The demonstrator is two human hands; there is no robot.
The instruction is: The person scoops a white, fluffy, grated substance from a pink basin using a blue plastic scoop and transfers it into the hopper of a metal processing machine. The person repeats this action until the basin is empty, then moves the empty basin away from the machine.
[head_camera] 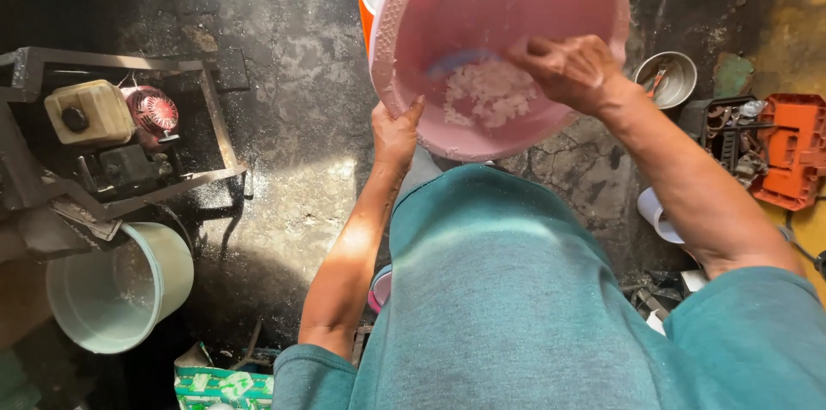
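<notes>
I hold a large pink plastic basin (516, 6) tilted toward me at the top middle of the view. My left hand (394, 133) grips its lower rim from underneath. My right hand (568, 70) reaches over the rim into the basin, fingers bent against the white grated flakes (489, 93) heaped at its lowest part. A blue object shows just above the flakes, partly hidden. My teal shirt fills the lower right.
A small engine with a cream tank (90, 113) and red fan cover sits in a metal frame (215, 109) at left. A pale green bucket (120, 289) stands below it. A metal bowl (667, 79) and an orange tool case (792, 152) lie at right on the dark floor.
</notes>
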